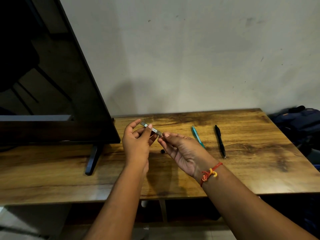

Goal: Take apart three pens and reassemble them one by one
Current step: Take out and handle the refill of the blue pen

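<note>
You're on the first pen [152, 129], I judge: a small black part [162, 151] lies on the worktop [251, 153] beneath it. Your left hand [136, 144] pinches the pen mid-barrel, held above the worktop. Your right hand [183, 149] has its fingers [166, 135] closed on the near end. Next, twist or pull that end free while holding the barrel steady. The teal pen [197, 136] and black pen [220, 141] lie to your right.

The wooden table [251, 170] bears a teal pen [197, 135], black pen [220, 142] and small black piece [162, 151].
</note>
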